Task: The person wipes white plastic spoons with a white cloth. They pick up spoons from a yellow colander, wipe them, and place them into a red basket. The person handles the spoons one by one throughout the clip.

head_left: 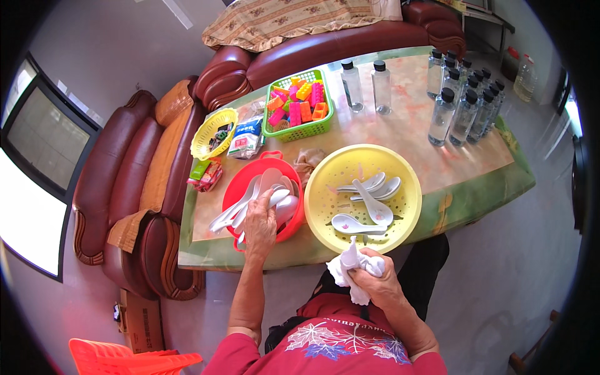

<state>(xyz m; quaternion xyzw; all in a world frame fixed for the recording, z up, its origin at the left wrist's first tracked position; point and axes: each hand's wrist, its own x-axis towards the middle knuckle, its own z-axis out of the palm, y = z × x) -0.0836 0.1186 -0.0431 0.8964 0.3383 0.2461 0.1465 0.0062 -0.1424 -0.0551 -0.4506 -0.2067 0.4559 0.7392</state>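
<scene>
The left hand (260,226), fingers half curled, reaches among white soup spoons (285,209) in the red basin (239,182); whether it grips one I cannot tell. Further right, similar spoons (379,212) lie in the yellow colander (409,187); near its rim, the right hand (379,280) clenches a crumpled white cloth (354,267).

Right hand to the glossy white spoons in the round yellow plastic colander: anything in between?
Yes, in this view: the crumpled white cloth in the right hand, then the near rim of the yellow colander. Past the rim, nothing visible blocks the white spoons.
</scene>
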